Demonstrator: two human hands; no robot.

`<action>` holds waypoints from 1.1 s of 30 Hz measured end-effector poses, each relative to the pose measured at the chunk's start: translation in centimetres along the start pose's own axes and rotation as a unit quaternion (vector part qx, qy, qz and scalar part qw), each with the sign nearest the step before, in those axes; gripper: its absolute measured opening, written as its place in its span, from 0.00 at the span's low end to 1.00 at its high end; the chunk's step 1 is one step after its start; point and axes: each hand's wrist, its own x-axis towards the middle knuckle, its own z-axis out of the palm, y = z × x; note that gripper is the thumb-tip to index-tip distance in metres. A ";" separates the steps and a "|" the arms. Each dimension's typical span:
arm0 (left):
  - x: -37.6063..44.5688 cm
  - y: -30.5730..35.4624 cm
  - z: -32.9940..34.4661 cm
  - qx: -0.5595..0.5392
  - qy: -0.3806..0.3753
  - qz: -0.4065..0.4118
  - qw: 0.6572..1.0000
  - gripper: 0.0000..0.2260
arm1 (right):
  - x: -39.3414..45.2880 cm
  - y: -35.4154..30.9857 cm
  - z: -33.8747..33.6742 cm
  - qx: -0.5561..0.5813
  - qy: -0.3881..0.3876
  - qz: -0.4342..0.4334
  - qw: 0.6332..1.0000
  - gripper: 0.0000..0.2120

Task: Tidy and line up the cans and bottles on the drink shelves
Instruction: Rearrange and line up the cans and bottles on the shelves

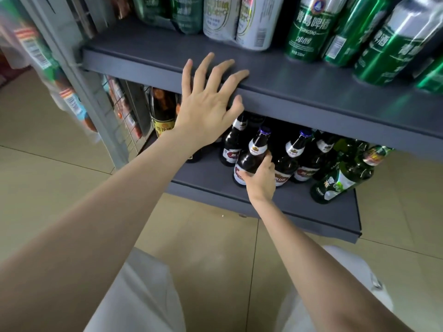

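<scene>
My right hand [260,180] grips a dark brown beer bottle [253,156] with a blue cap and a red-and-white label, near the front of the lower grey shelf [299,212]. More brown bottles of the same kind [291,159] stand behind and beside it. Green glass bottles [340,178] lean at the right end. My left hand [208,101] rests flat with spread fingers on the front edge of the upper grey shelf [311,92]. That shelf carries green beer cans [309,27] and white cans [239,20] in plastic wrap.
A tall dark bottle with a yellow label [163,116] stands at the lower shelf's left end, beside a wire mesh side panel [124,121]. Packaged goods [69,101] hang on the left of the rack. Beige floor tiles [48,164] lie below, with my light trousers in front.
</scene>
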 end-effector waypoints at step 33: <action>-0.1 -0.5 0.6 0.009 0.002 0.010 1.000 0.24 | 4.6 -1.7 5.4 0.410 0.130 0.255 0.866 0.27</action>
